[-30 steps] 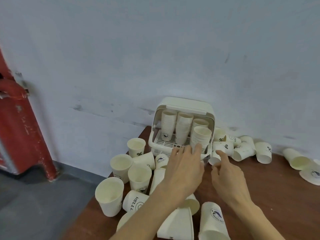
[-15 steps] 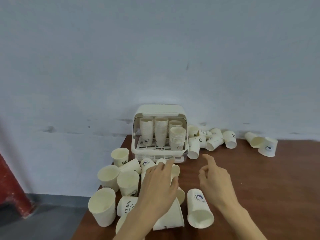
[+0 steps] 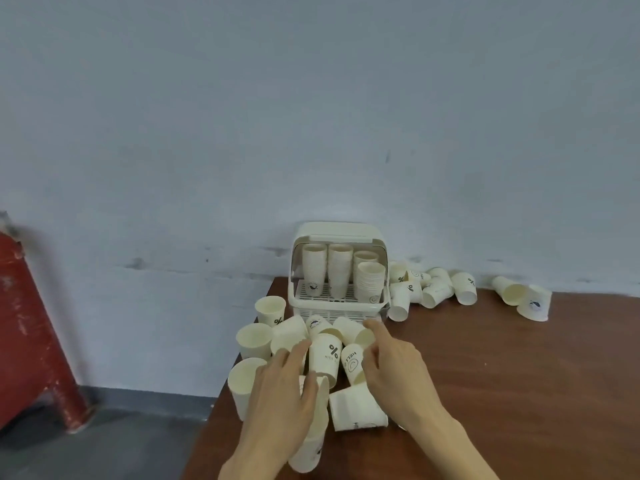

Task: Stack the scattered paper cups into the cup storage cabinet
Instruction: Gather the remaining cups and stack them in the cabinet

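White paper cups lie scattered over a brown wooden desk point(image 3: 485, 375) set against a pale grey wall point(image 3: 311, 116). At the back of the desk stands the cup cabinet point(image 3: 337, 271), a cream plastic box with its front open, and inside it four stacks of cups point(image 3: 341, 273) stand upright on a slatted tray. Just in front of the cabinet is a tight cluster of loose cups, some upright and some on their sides. One of them, the cup with a percent mark point(image 3: 325, 358), stands mouth down in the middle of the cluster.

Both hands reach into this cluster. The left hand point(image 3: 280, 393) hangs over the near cups with its fingers spread and nearly straight, its fingertips just left of the percent cup; its grip is loose and holds nothing that I can see. The right hand point(image 3: 394, 372) sits on the other side of the same cup, fingers bent gently and pointing toward the cabinet, also with nothing held. A tipped cup point(image 3: 358, 408) lies on its side between the two wrists.

More cups point(image 3: 433, 289) lie tumbled to the right of the cabinet along the wall, with two more point(image 3: 523, 297) further right. A red metal post point(image 3: 31, 323) stands on the grey floor point(image 3: 104, 445) at the left.
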Available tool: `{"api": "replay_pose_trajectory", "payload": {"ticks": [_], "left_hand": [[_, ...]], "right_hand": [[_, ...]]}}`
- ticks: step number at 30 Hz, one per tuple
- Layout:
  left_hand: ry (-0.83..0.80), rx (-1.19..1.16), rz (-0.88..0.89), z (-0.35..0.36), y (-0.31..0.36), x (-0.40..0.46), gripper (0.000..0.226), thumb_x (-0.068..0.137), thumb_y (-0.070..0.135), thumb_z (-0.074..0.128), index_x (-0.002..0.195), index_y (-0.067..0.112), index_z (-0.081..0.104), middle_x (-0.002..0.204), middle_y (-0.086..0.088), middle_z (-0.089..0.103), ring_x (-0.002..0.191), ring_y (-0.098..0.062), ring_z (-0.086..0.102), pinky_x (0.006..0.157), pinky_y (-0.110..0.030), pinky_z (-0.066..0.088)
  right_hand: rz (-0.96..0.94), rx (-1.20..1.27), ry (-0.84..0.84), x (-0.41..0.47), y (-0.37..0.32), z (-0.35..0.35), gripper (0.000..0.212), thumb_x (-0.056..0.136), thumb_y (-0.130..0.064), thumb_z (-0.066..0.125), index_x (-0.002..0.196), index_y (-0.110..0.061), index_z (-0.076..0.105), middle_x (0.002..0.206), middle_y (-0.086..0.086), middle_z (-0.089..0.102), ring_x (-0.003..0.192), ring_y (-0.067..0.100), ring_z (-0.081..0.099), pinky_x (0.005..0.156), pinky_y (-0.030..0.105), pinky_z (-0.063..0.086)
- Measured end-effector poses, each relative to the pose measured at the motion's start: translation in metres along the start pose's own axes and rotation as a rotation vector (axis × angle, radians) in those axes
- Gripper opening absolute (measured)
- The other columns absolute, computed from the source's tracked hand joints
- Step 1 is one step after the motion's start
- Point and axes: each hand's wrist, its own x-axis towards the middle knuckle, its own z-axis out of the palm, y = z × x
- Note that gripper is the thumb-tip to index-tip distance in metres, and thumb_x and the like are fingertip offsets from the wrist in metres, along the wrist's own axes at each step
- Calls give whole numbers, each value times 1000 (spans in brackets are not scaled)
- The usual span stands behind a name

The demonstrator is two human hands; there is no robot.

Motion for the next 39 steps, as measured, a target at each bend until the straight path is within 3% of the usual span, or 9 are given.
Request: {"api": "replay_pose_trajectory", "payload": {"ticks": [5, 13, 15, 19, 22, 25, 27, 35, 39], "left_hand": [[101, 30, -51, -16, -26, -21, 43, 93, 33, 47, 135, 41, 41, 103, 12, 50, 97, -11, 47, 85, -28, 45], [97, 145, -27, -20, -70, -28, 44, 68, 9, 80, 107, 24, 68, 79, 14, 53, 67, -8, 42, 61, -22, 38], [51, 203, -18, -22, -75, -26, 45, 73, 14, 77, 115, 25, 65, 79, 16, 52, 65, -6, 39, 62, -21, 38], [-59, 231, -108, -21, -84, -25, 49, 95, 32, 42, 141, 40, 29, 95, 17, 53, 81, -10, 45, 69, -21, 36], [-127, 273, -139, -17, -90, -23, 44, 94, 33, 41, 137, 40, 33, 103, 17, 59, 84, -11, 50, 67, -23, 42], [-128, 301, -139, -14, -95, -23, 30, 95, 32, 42, 124, 37, 43, 97, 14, 60, 81, -11, 51, 65, -24, 44], [-114, 295, -143, -12, -96, -23, 17, 95, 32, 42, 109, 33, 50, 92, 13, 60, 80, -11, 53, 66, -27, 50], [-5, 195, -127, -20, -79, -23, 10, 95, 34, 42, 98, 35, 52, 89, 18, 58, 86, -9, 48, 68, -21, 43], [51, 184, -102, -22, -72, -17, 8, 84, 26, 63, 86, 32, 58, 72, 19, 58, 74, -12, 49, 54, -21, 35]], "right_hand": [[-62, 38, -27, -15, -21, 22, 44, 94, -21, 45, 136, -33, 40, 75, -9, 61, 69, 12, 57, 71, 36, 49], [9, 33, -255, -52, -42, 54, 43, 88, -47, 38, 130, -42, 44, 63, -17, 50, 70, 0, 55, 75, 24, 48], [53, -68, -359, -59, -47, 58, 44, 89, -52, 35, 132, -45, 35, 78, -14, 60, 84, 5, 61, 79, 26, 48], [85, -241, -512, -65, -54, 69, 41, 92, -47, 40, 131, -41, 31, 101, -6, 65, 96, 20, 62, 77, 29, 43], [121, -290, -551, -67, -58, 74, 30, 94, -39, 40, 124, -32, 38, 107, -3, 63, 100, 27, 59, 74, 32, 37], [158, -321, -559, -69, -61, 74, 8, 97, -31, 35, 102, -24, 34, 97, -1, 52, 85, 29, 48, 70, 33, 30], [163, -337, -535, -69, -65, 72, 9, 98, -31, 34, 95, -25, 28, 92, -3, 45, 80, 26, 38, 69, 34, 29], [76, -352, -473, -64, -70, 43, 8, 94, -36, 34, 99, -29, 34, 87, -4, 46, 79, 26, 41, 67, 31, 32], [29, -293, -397, -57, -68, 30, 14, 88, -40, 27, 94, -30, 35, 82, -7, 50, 72, 21, 44, 54, 28, 30]]}}
